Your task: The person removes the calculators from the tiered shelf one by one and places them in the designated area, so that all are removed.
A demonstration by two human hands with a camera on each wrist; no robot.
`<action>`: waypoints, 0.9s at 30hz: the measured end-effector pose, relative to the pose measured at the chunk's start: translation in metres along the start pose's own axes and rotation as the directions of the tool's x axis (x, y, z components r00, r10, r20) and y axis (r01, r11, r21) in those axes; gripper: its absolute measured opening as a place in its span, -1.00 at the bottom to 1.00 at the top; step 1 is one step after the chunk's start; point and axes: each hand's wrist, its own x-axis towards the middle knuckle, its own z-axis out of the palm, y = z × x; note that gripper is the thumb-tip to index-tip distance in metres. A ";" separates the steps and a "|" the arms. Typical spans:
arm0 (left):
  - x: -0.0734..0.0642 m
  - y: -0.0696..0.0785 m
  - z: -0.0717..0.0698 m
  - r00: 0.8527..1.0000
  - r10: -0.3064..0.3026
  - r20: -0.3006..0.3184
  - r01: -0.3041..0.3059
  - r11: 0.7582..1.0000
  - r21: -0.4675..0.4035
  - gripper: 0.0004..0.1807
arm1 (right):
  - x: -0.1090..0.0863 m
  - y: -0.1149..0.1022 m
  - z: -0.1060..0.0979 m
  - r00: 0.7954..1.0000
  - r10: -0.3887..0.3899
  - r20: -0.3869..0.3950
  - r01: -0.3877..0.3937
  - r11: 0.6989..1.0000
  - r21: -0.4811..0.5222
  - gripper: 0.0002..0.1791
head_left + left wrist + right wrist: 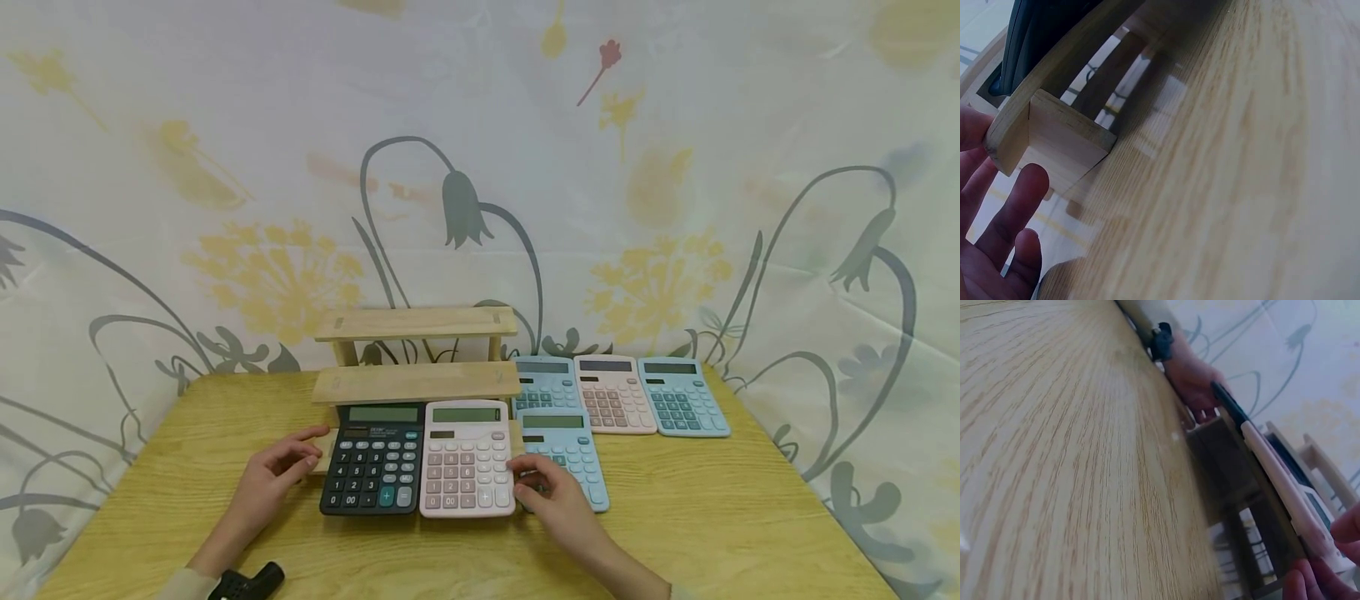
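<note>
A black calculator (370, 460) and a pink calculator (468, 459) stand side by side, leaning back on the lowest step of a wooden tiered stand (417, 382). My left hand (272, 469) is at the left end of that step, beside the black calculator. In the left wrist view, a fingertip of it meets the board end (1007, 140), and the other fingers are loosely spread below. My right hand (551, 493) pinches the lower right edge of the pink calculator, its thumb (1349, 530) on the near face and its fingers lower, by the board.
Right of the stand, a blue calculator (583, 467) lies in front of another blue calculator (543, 379), partly covering it. Beside them are a pink calculator (615, 400) and a third blue calculator (684, 402). A patterned cloth (480, 125) hangs behind the wood-grain table (697, 517).
</note>
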 end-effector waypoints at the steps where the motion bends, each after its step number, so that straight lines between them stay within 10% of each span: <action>1: 0.000 0.000 0.000 1.000 0.002 0.000 -0.002 1.000 -0.003 -0.92 | 0.000 0.000 0.000 1.000 -0.003 0.005 0.003 1.000 0.000 -0.69; 27: 0.000 -0.001 0.000 1.000 0.019 0.000 -0.019 1.000 -0.022 -0.91 | 0.005 -0.001 -0.001 0.995 0.036 0.090 -0.047 0.992 0.116 -0.52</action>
